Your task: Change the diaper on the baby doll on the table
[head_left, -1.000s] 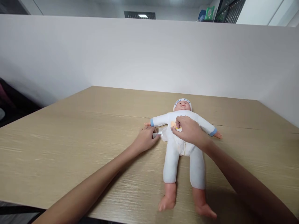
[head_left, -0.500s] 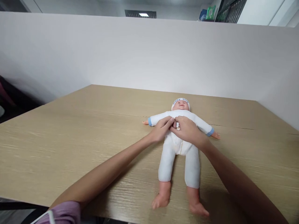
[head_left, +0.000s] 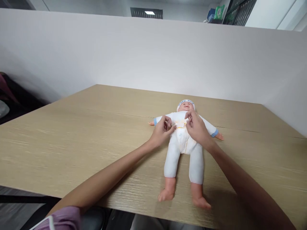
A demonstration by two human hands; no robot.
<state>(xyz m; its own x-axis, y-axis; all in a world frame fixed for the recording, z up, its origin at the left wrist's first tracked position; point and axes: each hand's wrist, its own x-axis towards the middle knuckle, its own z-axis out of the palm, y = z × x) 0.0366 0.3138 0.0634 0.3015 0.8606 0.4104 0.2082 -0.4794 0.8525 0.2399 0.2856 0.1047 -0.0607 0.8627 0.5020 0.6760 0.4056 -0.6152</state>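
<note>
A baby doll [head_left: 183, 150] in a white suit and cap lies on its back on the wooden table [head_left: 83, 140], head away from me, bare feet toward the front edge. Both my hands are on its chest. My left hand [head_left: 162, 131] pinches the left side of a white diaper [head_left: 180, 125] with a yellow-patterned front band. My right hand [head_left: 196, 128] pinches the band's right side. The fingers of both hands are closed on the diaper's edges. The doll's arms spread out to either side.
A white partition wall [head_left: 144, 57] stands behind and to the right of the table. At far left, beyond the table edge, lies a dark area with some cloth [head_left: 4, 102]. My purple sleeve [head_left: 62, 218] shows at the bottom.
My left hand has moved from the diaper tab at the doll's side up onto its chest. Both hands now pinch the diaper's front band, which shows between them.
</note>
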